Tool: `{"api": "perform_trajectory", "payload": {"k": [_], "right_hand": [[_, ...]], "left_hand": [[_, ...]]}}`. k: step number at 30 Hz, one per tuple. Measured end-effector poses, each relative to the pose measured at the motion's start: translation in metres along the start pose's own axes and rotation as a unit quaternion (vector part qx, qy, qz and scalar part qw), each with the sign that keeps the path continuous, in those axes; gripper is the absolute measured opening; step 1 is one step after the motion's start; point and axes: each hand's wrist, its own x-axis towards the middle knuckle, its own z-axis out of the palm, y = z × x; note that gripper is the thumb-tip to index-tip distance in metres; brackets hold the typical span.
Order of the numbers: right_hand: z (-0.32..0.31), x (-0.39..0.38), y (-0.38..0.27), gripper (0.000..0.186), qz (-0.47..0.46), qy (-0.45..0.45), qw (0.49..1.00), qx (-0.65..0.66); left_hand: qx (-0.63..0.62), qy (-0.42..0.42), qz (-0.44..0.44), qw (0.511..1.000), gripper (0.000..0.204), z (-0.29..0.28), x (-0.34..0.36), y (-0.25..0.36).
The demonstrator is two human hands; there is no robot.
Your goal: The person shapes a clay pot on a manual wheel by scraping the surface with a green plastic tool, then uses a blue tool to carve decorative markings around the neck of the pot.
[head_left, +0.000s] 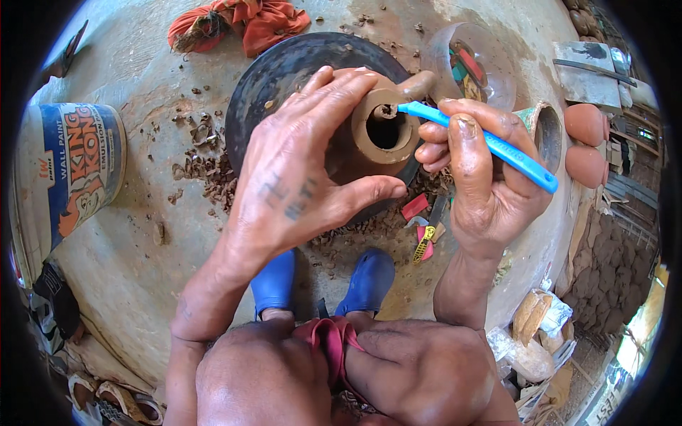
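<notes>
A brown clay pot (408,139) with a round opening and a side spout (419,85) sits on a dark round wheel (259,89). My left hand (284,167) rests around its left side, fingers along the far side and thumb on the near side. In my right hand (490,167) is a slim blue plastic-handled trimming tool (520,166), gripped like a pen. The tool's tip touches the pot's rim, where a small curl of clay (387,111) stands up. The pot's lower wall is mostly hidden under my left hand.
Clay shavings (206,167) litter the floor around the wheel. Right of it stand a clear plastic tub (501,53) with tools and a tipped container (548,138). A paint bucket (92,163) is at left, an orange cloth (266,25) behind. Coloured scraps (424,243) lie near my blue shoes (369,277).
</notes>
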Motion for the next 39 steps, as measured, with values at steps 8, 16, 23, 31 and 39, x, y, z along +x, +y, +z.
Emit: {"api": "perform_trajectory", "payload": {"k": [8,16,23,31,39], "right_hand": [[0.0,-0.005,0.004,0.018,-0.014,0.004,1.0,0.017],[0.004,0.001,0.003,0.018,0.009,0.001,1.0,0.028],[0.001,0.006,0.006,0.019,0.014,-0.025,0.999,0.043],[0.0,0.014,0.006,0.02,0.027,-0.066,0.995,0.066],[0.0,0.024,0.007,0.021,0.052,-0.099,0.991,0.079]], "left_hand": [[-0.014,-0.01,0.001,1.0,0.084,-0.002,0.006,-0.009],[-0.024,-0.058,0.026,0.998,0.084,-0.013,0.016,-0.016],[-0.027,-0.115,0.055,0.991,0.086,-0.023,0.027,-0.028],[-0.044,-0.216,0.049,0.974,0.086,-0.04,0.051,-0.029],[-0.088,-0.286,0.094,0.95,0.087,-0.044,0.068,-0.043]]}}
